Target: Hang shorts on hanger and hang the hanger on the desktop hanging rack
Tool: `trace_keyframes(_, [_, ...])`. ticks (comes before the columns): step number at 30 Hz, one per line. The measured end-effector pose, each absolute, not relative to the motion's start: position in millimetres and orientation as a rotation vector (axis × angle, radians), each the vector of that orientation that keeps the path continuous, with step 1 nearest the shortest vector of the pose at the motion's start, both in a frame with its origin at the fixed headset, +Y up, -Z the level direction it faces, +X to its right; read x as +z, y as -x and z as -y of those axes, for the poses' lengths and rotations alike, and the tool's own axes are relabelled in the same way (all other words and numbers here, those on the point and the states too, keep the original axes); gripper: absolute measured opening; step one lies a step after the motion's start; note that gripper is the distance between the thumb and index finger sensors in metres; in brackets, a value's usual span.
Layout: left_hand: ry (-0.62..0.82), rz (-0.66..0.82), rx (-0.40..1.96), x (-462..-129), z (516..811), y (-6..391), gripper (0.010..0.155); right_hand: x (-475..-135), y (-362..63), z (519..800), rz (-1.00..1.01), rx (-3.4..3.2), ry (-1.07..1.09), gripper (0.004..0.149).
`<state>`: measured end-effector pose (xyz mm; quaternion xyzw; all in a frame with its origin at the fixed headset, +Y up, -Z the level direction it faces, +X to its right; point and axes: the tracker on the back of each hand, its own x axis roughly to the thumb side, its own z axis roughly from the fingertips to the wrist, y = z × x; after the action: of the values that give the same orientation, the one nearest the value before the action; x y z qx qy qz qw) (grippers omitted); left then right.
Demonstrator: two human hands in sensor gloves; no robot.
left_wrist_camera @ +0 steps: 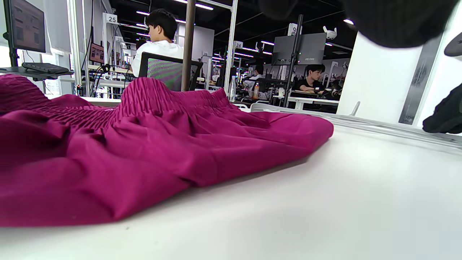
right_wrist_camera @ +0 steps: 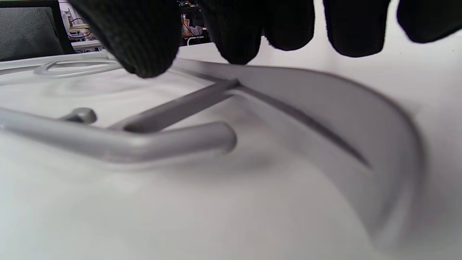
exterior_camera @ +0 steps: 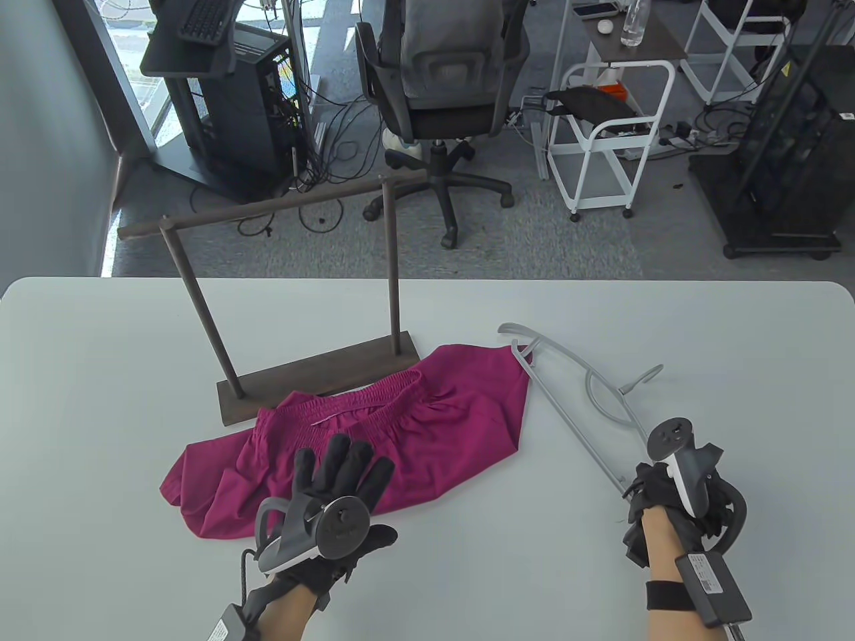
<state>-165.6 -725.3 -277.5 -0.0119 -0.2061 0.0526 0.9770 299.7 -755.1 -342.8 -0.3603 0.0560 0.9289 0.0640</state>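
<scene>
Magenta shorts [exterior_camera: 454, 407] lie crumpled on the white table [exterior_camera: 100, 400], elastic waistband towards the rack; the left wrist view shows them close up [left_wrist_camera: 144, 144]. My left hand [exterior_camera: 337, 477] rests flat on their near part, fingers straight and spread. A grey hanger [exterior_camera: 568, 407] lies on the table to the right of the shorts, hook pointing right. My right hand [exterior_camera: 644, 497] curls round its near end; in the right wrist view the fingertips [right_wrist_camera: 144, 43] hang over the hanger [right_wrist_camera: 173, 141]. The brown desktop rack [exterior_camera: 320, 380] stands behind the shorts with a bare bar.
The shorts touch the front edge of the rack's base. Beyond the table's far edge stand an office chair [exterior_camera: 434, 80], a white cart [exterior_camera: 608, 133] and a computer tower [exterior_camera: 260, 100]. People sit at desks in the background of the left wrist view.
</scene>
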Motion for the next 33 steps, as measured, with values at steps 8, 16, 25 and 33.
trace_keyframes(8, [0.025, 0.412, 0.101, -277, 725, 166, 0.093, -347, -300, 766, -0.219, 2.803, 1.139, 0.060])
trace_keyframes(16, [0.044, 0.413, 0.091, -276, 726, 164, 0.093, -345, -299, 768, -0.212, 2.785, 1.164, 0.058])
trace_keyframes(25, [0.054, 0.406, 0.084, -276, 726, 163, 0.093, -345, -299, 767, -0.139, 2.788, 1.210, 0.051])
trace_keyframes(33, [0.068, 0.404, 0.090, -277, 727, 163, 0.093, -340, -310, 756, -0.021, 2.659, 1.170, 0.046])
